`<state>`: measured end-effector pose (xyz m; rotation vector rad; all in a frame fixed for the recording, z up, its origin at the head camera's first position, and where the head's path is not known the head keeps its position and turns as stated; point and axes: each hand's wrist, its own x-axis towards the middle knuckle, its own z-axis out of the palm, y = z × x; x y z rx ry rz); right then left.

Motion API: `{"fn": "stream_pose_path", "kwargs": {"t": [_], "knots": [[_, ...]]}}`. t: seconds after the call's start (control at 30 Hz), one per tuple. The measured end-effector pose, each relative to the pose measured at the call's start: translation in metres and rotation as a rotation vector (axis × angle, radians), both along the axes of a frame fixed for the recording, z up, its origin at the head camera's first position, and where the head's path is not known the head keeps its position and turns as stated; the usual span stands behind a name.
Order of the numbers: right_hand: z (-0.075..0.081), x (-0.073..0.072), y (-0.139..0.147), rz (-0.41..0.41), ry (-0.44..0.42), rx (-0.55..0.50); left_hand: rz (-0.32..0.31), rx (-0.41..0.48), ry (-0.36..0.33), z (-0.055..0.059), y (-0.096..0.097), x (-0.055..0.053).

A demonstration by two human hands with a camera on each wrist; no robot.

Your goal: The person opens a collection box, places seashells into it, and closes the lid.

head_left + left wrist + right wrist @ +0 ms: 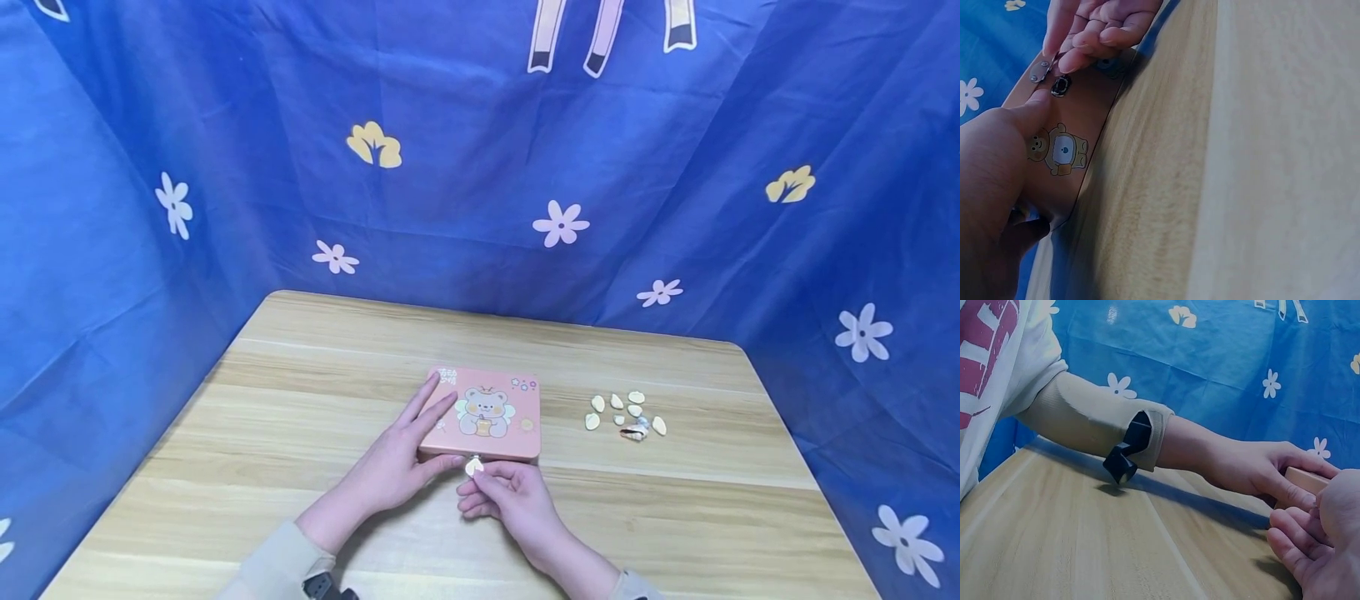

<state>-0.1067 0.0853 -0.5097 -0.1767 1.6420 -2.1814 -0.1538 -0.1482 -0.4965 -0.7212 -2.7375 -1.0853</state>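
A pink tin box (487,415) with a bear printed on its lid lies flat on the table. My left hand (393,458) grips its left side, fingers across the lid and thumb along the front wall, the tip close to the clasp. At the middle of the front, my right hand (517,500) pinches the small metal clasp (474,465) between thumb and index finger, its other fingers loosely curled. The left wrist view shows the riveted hasp plate (1039,70) and a dark loop (1060,85) below it on the front wall. The lid is down.
Several small pale shells (592,422) and a spiral shell (636,431) lie right of the box. The wooden table (300,375) ends at a blue flowered cloth (450,208) behind and at both sides. A black wrist device (1129,450) sits on the left sleeve.
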Motion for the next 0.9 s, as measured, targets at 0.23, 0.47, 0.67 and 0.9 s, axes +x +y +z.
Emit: {"fn": "stream_pose_path", "kwargs": {"t": [0.23,0.47,0.67,0.9], "knots": [[0.002,-0.002,0.001,0.014,0.019,0.033,-0.004,-0.001,0.001,0.001,0.000,-0.002],[0.006,-0.003,0.001,0.010,0.043,0.062,0.001,-0.010,-0.014,0.003,0.000,-0.003],[0.008,-0.005,0.002,0.005,0.087,0.080,-0.002,0.005,-0.015,0.005,0.000,-0.004],[0.013,-0.006,0.003,0.006,0.100,0.093,0.017,0.026,-0.026,0.008,0.000,-0.005]]}}
